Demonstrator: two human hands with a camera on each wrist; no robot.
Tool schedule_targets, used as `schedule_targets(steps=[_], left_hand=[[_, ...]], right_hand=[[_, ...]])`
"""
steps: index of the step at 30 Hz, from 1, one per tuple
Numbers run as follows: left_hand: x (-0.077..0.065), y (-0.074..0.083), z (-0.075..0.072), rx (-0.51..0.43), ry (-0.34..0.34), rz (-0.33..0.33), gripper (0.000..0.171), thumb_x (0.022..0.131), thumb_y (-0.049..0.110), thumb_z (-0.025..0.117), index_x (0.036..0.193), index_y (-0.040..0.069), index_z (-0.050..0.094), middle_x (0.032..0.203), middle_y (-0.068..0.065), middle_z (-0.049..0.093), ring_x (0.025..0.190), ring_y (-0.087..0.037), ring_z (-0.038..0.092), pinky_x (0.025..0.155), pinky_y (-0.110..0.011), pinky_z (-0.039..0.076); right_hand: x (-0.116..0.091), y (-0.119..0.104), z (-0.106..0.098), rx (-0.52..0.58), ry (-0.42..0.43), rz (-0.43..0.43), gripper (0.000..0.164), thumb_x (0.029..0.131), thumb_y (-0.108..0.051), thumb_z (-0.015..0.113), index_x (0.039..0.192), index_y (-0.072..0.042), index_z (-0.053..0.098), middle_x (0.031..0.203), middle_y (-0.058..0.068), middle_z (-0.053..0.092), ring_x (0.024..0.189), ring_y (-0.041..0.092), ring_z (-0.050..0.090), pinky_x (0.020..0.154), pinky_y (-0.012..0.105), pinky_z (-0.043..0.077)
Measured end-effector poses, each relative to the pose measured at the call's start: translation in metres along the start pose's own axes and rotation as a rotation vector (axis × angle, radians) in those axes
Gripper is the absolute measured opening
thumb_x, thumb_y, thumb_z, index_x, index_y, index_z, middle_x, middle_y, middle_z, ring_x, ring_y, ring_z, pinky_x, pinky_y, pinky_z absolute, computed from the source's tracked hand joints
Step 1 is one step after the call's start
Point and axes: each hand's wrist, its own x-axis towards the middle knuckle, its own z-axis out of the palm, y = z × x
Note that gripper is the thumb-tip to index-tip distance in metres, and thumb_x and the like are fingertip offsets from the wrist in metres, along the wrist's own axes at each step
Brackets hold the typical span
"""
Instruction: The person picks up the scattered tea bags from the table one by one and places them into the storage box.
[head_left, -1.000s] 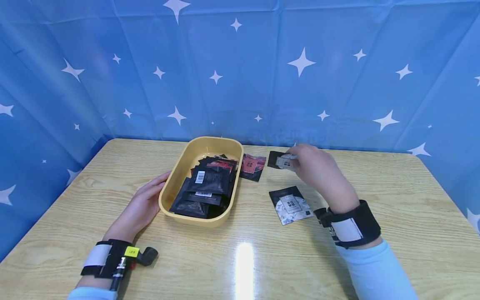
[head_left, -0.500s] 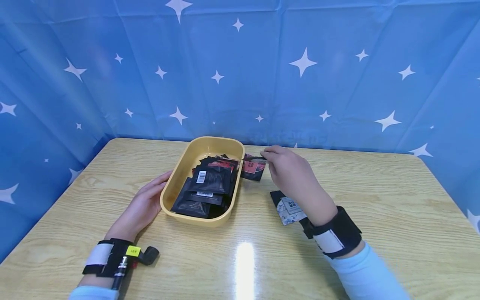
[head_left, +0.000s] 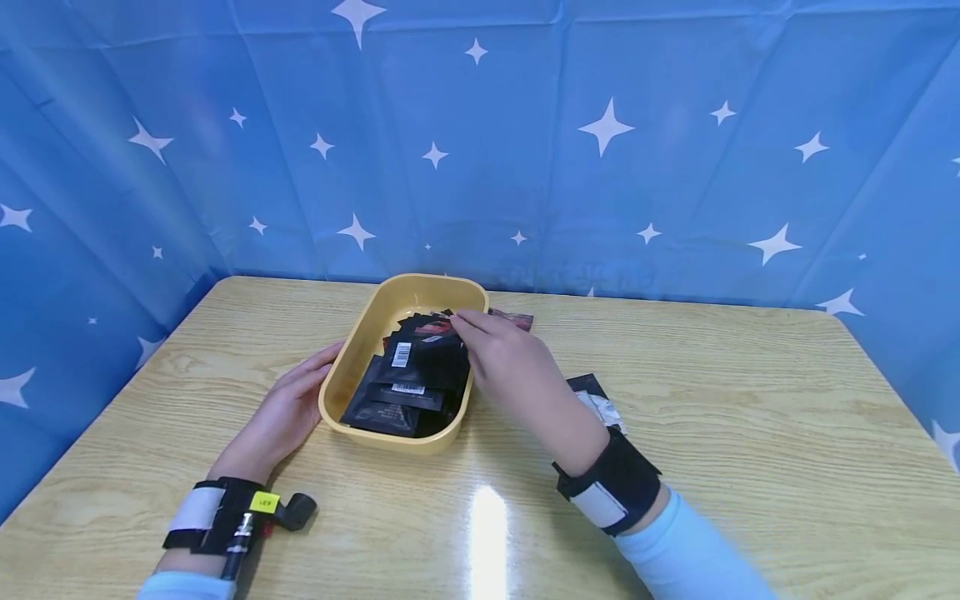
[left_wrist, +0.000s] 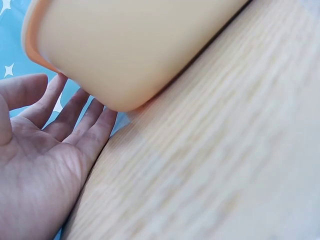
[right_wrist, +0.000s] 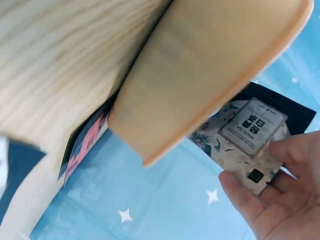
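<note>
My right hand [head_left: 513, 354] is over the right rim of a yellow plastic box [head_left: 358, 348]. It pinches a tea sachet [right_wrist: 252, 127] with a white floral front and a "white tea" label, seen in the right wrist view; the hand mostly hides it in the head view. Inside the box lies a pile of black tea sachets [head_left: 423, 362], some showing red. My left hand [head_left: 288, 404] rests against the box's left side, fingertips touching the outer wall. In the left wrist view those fingers look extended, under the rim.
A red and black sachet [head_left: 516, 319] lies on the wooden table [head_left: 750, 400] behind my right hand, right of the box. Another white floral sachet [head_left: 603, 407] lies nearer, partly hidden by my right forearm. A blue curtain [head_left: 525, 150] with white stars hangs behind the table.
My right hand has picked the farther white floral sachet up off the table and carried it left over the box. My left hand and the box have stayed put.
</note>
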Motion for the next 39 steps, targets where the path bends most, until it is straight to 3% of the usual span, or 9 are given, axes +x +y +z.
schedule_targets(steps=[4,9,14,19,30,39], left_hand=[[0.0,0.001,-0.001,-0.007,0.001,0.006,0.057,0.108,0.026,0.041,0.157,0.004,0.021,0.159,-0.009,0.024,0.137,-0.014,0.034,0.104,-0.019,0.039],[0.0,0.001,-0.001,-0.03,0.001,0.014,0.058,0.108,0.025,0.041,0.157,0.003,0.02,0.155,-0.007,0.028,0.126,-0.002,0.045,0.102,-0.018,0.04],[-0.001,0.001,-0.001,-0.003,0.011,0.006,0.058,0.108,0.025,0.04,0.157,0.002,0.018,0.159,-0.012,0.021,0.137,-0.013,0.035,0.104,-0.018,0.039],[-0.001,0.002,0.0,0.016,0.009,0.001,0.058,0.109,0.025,0.038,0.157,0.002,0.018,0.162,-0.016,0.016,0.145,-0.026,0.022,0.105,-0.02,0.038],[0.0,0.002,0.002,-0.037,0.003,-0.007,0.059,0.108,0.025,0.041,0.158,0.003,0.017,0.159,-0.011,0.022,0.124,-0.001,0.047,0.101,-0.019,0.042],[0.0,0.001,0.003,-0.01,-0.003,0.005,0.059,0.108,0.026,0.041,0.157,0.002,0.018,0.158,-0.011,0.023,0.126,-0.002,0.046,0.102,-0.019,0.042]], right_hand=[[0.007,-0.01,0.004,0.007,-0.077,0.029,0.041,0.097,-0.01,0.063,0.138,-0.007,0.059,0.138,0.009,0.058,0.122,0.025,0.058,0.097,0.037,0.05],[0.016,-0.019,0.011,-0.025,-0.108,0.016,0.036,0.098,-0.012,0.061,0.135,-0.011,0.063,0.136,0.006,0.06,0.123,0.022,0.058,0.098,0.036,0.05],[0.023,-0.031,0.02,-0.064,-0.142,-0.012,0.032,0.101,-0.018,0.057,0.131,-0.012,0.066,0.131,0.003,0.063,0.122,0.019,0.059,0.099,0.035,0.049],[0.023,-0.038,0.027,-0.082,-0.212,-0.011,0.039,0.102,-0.031,0.056,0.136,-0.013,0.062,0.136,0.005,0.06,0.126,0.02,0.055,0.107,0.038,0.043],[0.019,-0.04,0.024,-0.072,-0.194,-0.01,0.049,0.102,-0.04,0.053,0.143,-0.014,0.054,0.143,0.006,0.054,0.133,0.022,0.048,0.111,0.042,0.037],[0.012,-0.043,0.017,-0.105,-0.188,-0.045,0.054,0.101,-0.043,0.054,0.146,-0.012,0.05,0.146,0.007,0.051,0.137,0.023,0.043,0.114,0.041,0.033]])
